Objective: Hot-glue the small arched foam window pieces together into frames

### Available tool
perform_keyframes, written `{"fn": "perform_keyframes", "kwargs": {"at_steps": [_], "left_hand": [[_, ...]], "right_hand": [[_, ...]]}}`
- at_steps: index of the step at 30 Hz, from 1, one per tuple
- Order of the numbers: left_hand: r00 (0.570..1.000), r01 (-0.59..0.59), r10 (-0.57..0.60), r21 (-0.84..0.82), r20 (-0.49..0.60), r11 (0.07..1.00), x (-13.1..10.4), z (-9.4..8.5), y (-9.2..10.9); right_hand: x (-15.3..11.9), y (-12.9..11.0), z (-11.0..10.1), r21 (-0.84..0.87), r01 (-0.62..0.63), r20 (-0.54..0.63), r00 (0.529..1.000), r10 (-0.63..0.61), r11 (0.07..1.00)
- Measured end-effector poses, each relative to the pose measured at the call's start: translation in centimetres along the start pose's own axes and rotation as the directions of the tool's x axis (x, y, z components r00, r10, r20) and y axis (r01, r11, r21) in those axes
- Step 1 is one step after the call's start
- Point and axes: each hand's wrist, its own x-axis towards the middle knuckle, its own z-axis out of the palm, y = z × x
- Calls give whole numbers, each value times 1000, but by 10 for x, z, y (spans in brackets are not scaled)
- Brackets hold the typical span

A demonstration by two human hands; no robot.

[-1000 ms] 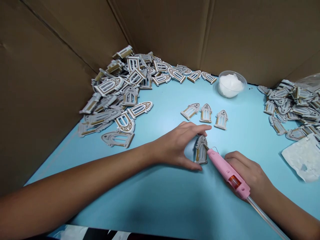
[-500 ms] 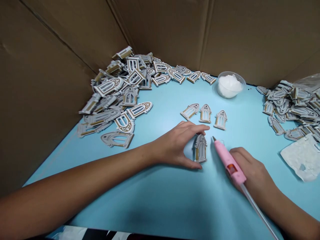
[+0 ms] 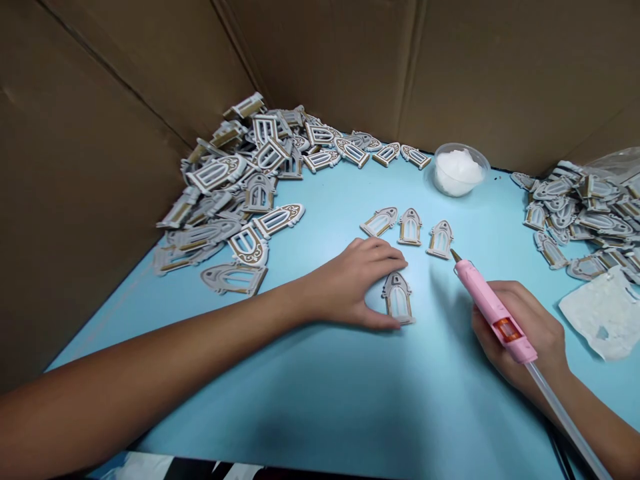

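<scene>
On the blue tabletop, a small arched window frame [image 3: 406, 308], grey with gold-brown sides, lies flat with its point away from me. My left hand [image 3: 353, 283] curves around its left side, thumb by the bottom edge and fingers near the tip, spread apart. My right hand [image 3: 533, 337] is closed around a pink glue gun [image 3: 483, 293] with a clear glue stick out of its back. The gun's metal nozzle points up and left, close to the rightmost of three similar frames [image 3: 441, 241] lying in a row beyond my left hand.
A large heap of window frames [image 3: 215, 175] fills the back left, and another heap [image 3: 583, 213] lies at the right. A clear tub [image 3: 460, 175] of white material stands at the back. A white torn sheet [image 3: 603, 317] lies at right. Cardboard walls [image 3: 325, 60] enclose the table.
The tilted window frame by my left hand now lies flat, and that hand's fingers have shifted slightly left. My right hand has moved the glue gun right, away from it.
</scene>
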Motion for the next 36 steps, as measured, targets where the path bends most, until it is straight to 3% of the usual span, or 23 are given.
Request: {"fn": "perform_keyframes", "kwargs": {"at_steps": [2, 4, 6, 8, 10, 13, 21, 25, 27, 30, 36], "left_hand": [[987, 71, -72, -10, -146, 997, 1, -1, -2], [946, 145, -148, -33, -288, 989, 1, -3, -3], [923, 167, -172, -46, -344, 985, 2, -6, -3], [965, 91, -104, -64, -243, 994, 2, -9, -2], [999, -8, 3, -107, -50, 994, 1, -11, -1], [990, -36, 55, -140, 128, 989, 0, -9, -1], [989, 77, -72, -37, 130, 996, 2, -4, 0], [988, 121, -116, -40, 102, 992, 1, -2, 1], [989, 129, -126, -30, 73, 991, -1, -1, 2], [993, 99, -95, -51, 72, 994, -3, -2, 4], [997, 73, -74, -149, -1, 986, -5, 2, 5]], "right_hand": [[0, 1, 0, -10, 9, -13, 1000, -9, 1000], [1, 1, 0, -20, 6, -23, 1000, -6, 1000], [1, 1, 0, -31, 7, -30, 1000, -8, 1000], [1, 2, 0, -36, 13, -33, 999, -14, 999], [0, 1, -1, -32, 16, -35, 999, -17, 999], [0, 1, -1, -19, 3, -30, 1000, -4, 1000], [10, -7, 1, 98, -173, -21, 984, 176, 980], [9, -7, 4, 245, -425, 102, 905, 413, 871], [7, -7, 5, 282, -491, 163, 871, 463, 824], [6, -6, 6, 296, -450, 225, 890, 396, 842], [4, -7, 8, 268, -145, 239, 968, 80, 953]]}}
